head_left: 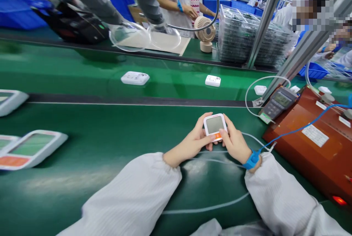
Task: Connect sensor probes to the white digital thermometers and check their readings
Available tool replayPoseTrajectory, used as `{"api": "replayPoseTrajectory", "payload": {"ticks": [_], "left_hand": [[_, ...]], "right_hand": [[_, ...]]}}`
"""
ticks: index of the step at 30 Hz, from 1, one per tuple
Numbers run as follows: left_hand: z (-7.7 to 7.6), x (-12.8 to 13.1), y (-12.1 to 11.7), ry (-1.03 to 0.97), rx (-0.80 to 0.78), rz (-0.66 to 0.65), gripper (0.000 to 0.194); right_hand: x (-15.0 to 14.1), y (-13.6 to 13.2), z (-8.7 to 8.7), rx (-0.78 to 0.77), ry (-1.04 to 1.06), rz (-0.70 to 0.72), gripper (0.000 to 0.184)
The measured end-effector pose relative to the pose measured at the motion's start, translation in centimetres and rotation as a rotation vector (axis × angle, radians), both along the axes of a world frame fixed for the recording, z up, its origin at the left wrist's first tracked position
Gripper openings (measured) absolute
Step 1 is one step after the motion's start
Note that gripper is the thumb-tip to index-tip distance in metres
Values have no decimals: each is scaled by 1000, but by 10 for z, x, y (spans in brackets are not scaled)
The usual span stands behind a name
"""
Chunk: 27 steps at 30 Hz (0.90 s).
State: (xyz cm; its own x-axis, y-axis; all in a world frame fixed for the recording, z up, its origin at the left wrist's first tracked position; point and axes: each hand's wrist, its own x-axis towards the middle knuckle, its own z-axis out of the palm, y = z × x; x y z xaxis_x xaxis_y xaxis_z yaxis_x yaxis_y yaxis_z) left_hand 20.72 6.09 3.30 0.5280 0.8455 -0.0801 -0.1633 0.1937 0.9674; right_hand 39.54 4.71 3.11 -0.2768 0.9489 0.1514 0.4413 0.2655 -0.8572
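A small white device with a grey screen and an orange button strip, like a blood pressure monitor (215, 123), is held up over the green bench. My left hand (200, 133) grips its left side, the thumb lying at the lower edge. Around its right side is my right hand (234, 141), the thumb on the orange strip. The screen shows no readable figures. A blue wrist strap (251, 159) circles my right wrist, with a blue cord running off to the right. Most of my fingers are hidden behind the device.
Similar white devices (35, 148) lie at the left. White units (135, 78) sit on the green belt (170, 85) beyond. On the right are a brown-red box (308, 133) and a grey handheld meter (281, 102). Tubing crosses the bench. Clear trays (236, 37), a fan (205, 32) and co-workers stand behind.
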Motion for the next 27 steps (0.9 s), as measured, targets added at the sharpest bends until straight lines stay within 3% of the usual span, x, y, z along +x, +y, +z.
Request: {"api": "replayPoseTrajectory", "payload": {"ticks": [27], "left_hand": [[-1,4,1,-26,12,2,91]], "right_hand": [[0,-2,3,-17,-31,-33,62]]}}
